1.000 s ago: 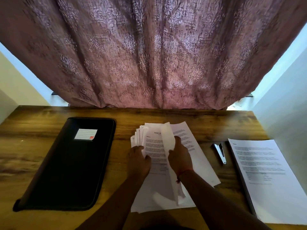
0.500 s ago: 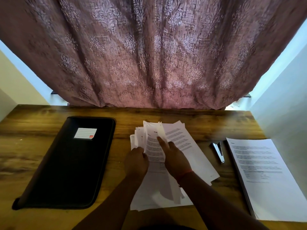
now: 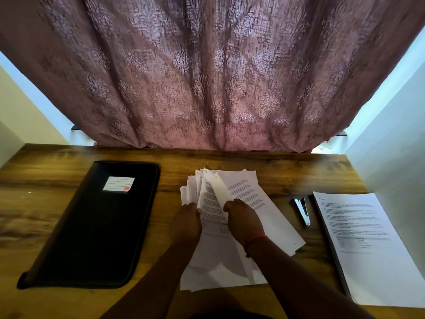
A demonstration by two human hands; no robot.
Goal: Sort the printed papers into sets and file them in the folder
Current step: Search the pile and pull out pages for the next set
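A fanned pile of printed papers (image 3: 250, 194) lies in the middle of the wooden table (image 3: 46, 203). My left hand (image 3: 187, 224) holds the fanned sheets at their left side. My right hand (image 3: 243, 219) pinches one curled sheet (image 3: 219, 189) lifted off the pile. A closed black zip folder (image 3: 92, 226) with a white label lies to the left. A separate stack of printed papers (image 3: 363, 238) sits at the right edge of the table.
A stapler (image 3: 303, 211) lies between the middle pile and the right stack. A patterned curtain (image 3: 207, 77) hangs behind the table's far edge. White walls close in on both sides.
My right hand laid down the sheet it held upright, slid its fingers up the pile and has now pinched and lifted another sheet. The left hand stayed on the fanned pile.
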